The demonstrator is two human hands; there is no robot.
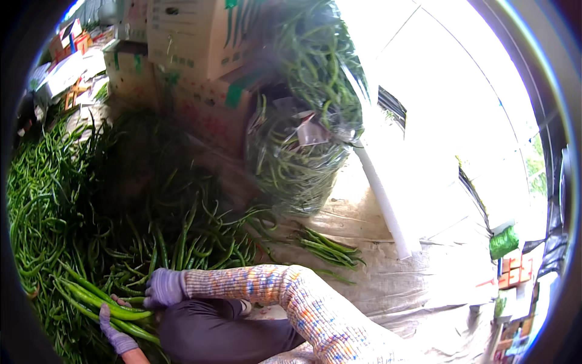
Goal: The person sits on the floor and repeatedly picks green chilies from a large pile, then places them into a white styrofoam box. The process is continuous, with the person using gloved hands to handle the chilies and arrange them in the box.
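Note:
My left hand, in a purple knit glove with bare fingertips, holds a loose bunch of long green chili peppers at the lower left. Just beyond the bunch is my right hand, also in a purple glove, below a multicoloured knitted sleeve. Its fingers are curled down, and the end of one green chili pepper runs in at them; the fingertips are partly hidden. A wide heap of green chili peppers spreads under and around both hands. My bent leg in dark trousers is beside them.
Stacked cardboard boxes with green tape stand behind the heap. Clear plastic bags of peppers lean there. A small bundle of peppers lies on the ground sheet, near a white foam strip. Red-and-white boxes stand far right.

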